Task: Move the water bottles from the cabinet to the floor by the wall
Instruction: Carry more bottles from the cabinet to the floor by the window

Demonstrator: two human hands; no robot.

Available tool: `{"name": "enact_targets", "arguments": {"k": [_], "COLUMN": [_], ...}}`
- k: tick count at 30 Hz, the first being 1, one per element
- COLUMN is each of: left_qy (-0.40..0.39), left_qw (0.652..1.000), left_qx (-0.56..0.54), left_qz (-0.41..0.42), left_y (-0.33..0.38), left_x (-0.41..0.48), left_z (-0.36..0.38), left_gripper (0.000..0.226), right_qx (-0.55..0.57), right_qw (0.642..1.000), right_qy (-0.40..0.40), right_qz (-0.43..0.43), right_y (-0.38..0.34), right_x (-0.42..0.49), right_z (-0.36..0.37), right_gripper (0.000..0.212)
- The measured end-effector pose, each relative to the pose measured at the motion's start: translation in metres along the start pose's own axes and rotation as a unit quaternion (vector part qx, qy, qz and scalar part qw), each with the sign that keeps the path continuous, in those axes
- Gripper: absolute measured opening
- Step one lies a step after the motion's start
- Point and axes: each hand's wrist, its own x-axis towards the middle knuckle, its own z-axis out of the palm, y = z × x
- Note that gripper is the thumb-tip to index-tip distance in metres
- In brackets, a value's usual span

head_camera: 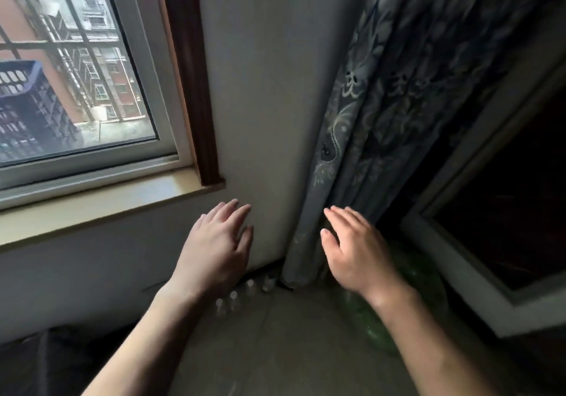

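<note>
Several small clear water bottles [242, 293] with white caps stand in a row on the floor along the base of the wall, partly hidden by my left wrist. My left hand [216, 244] hovers above them with straight fingers and holds nothing. To its right, my right hand [355, 253] is also held out flat and empty, close to the curtain. The cabinet is not in view.
A window [76, 68] with a pale sill [101, 205] fills the upper left. A patterned blue curtain [382, 114] hangs in the corner. Something green [370, 328] lies on the floor under my right arm. A dark framed opening [505, 212] is at the right.
</note>
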Motion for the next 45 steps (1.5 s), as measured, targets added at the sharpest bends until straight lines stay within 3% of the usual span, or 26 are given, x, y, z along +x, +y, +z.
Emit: {"name": "enact_targets", "arguments": {"k": [6, 24, 32, 45], "left_qy": [-0.021, -0.122, -0.169, -0.222], "left_qw": [0.998, 0.958, 0.924, 0.876], "left_qx": [0.000, -0.010, 0.010, -0.013], "left_qz": [0.064, 0.259, 0.342, 0.428], "left_y": [0.081, 0.330, 0.415, 0.538], "left_x": [-0.006, -0.078, -0.096, -0.063], "left_z": [0.033, 0.144, 0.187, 0.276], "left_gripper": [0.057, 0.058, 0.056, 0.055], "right_qx": [0.012, -0.007, -0.033, -0.062], "right_qw": [0.998, 0.975, 0.948, 0.908], "right_qy": [0.003, 0.028, 0.096, 0.129], "right_qz": [0.063, 0.222, 0.302, 0.394], "right_y": [0.069, 0.266, 0.314, 0.419], "right_x": [-0.055, -0.261, -0.329, -0.355], "right_z": [-0.036, -0.115, -0.134, -0.163], "right_gripper": [0.051, 0.054, 0.073, 0.046]}}
